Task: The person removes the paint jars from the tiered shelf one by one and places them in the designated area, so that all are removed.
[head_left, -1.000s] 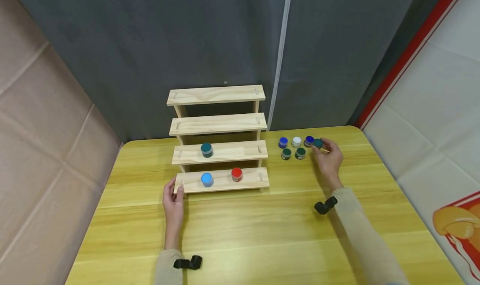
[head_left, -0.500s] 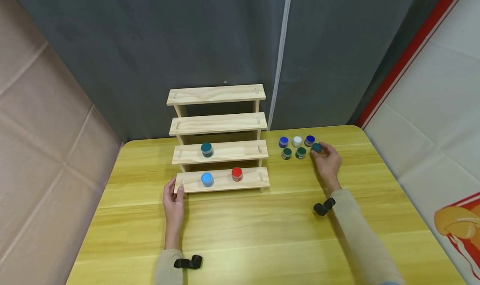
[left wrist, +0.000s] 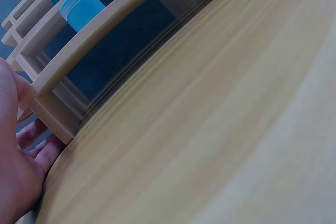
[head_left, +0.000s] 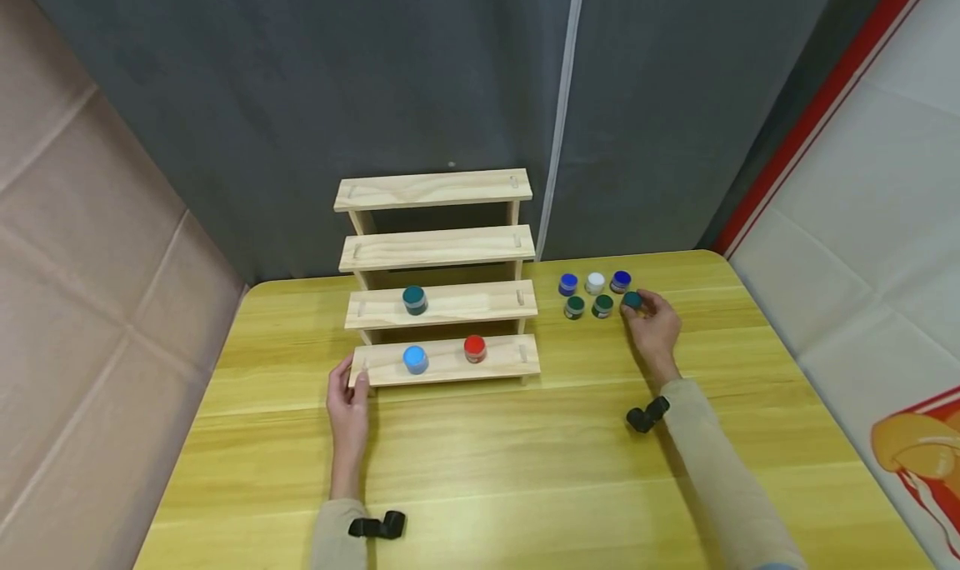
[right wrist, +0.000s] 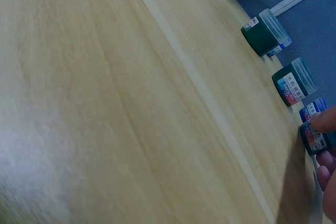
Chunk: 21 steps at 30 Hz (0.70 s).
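Observation:
My left hand grips the left end of the lowest tier of a wooden stepped rack, thumb on top and fingers around the side. In the left wrist view its fingers wrap behind the rack's leg. Over at the right, my right hand pinches a small dark teal-green paint jar between thumb and fingers. The right wrist view shows that labelled jar low at the table surface. Two dark green jars stand just left of it. A light blue jar and a red jar sit on the lowest tier.
A teal jar stands on the second tier. Behind the green jars are two dark blue jars with a white jar between them. A grey curtain hangs behind the wooden table.
My right hand has shifted the teal-green jar slightly towards me and left, away from the dark blue jar to beside the green ones. My left hand stays on the rack.

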Tool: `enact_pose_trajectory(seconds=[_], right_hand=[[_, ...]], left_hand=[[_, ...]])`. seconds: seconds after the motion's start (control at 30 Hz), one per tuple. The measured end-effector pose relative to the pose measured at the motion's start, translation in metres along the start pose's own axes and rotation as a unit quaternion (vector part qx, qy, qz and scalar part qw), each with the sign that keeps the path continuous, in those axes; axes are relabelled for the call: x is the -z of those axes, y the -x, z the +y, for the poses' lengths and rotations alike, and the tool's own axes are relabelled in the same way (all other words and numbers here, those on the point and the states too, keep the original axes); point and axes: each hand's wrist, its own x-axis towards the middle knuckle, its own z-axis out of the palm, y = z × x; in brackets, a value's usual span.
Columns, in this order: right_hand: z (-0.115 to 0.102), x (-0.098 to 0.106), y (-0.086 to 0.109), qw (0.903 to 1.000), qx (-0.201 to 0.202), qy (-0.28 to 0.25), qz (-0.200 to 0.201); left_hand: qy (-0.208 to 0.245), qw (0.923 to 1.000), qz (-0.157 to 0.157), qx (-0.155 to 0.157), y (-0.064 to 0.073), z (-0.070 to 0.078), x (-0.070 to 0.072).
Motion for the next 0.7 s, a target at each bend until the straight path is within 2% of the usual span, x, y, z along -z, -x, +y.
enact_pose_trajectory(seconds=[0.47, 0.7], right_hand=[[-0.003, 0.003, 0.002, 0.9994, -0.010, -0.010, -0.032], [-0.013, 0.011, 0.004, 0.9979, -0.024, -0.052, -0.030]], left_hand=[[-0.009, 0.9999, -0.006, 0.011, 0.000, -0.001, 0.001], [0.000, 0.9998, -0.011, 0.016, 0.000, 0.000, 0.002]])
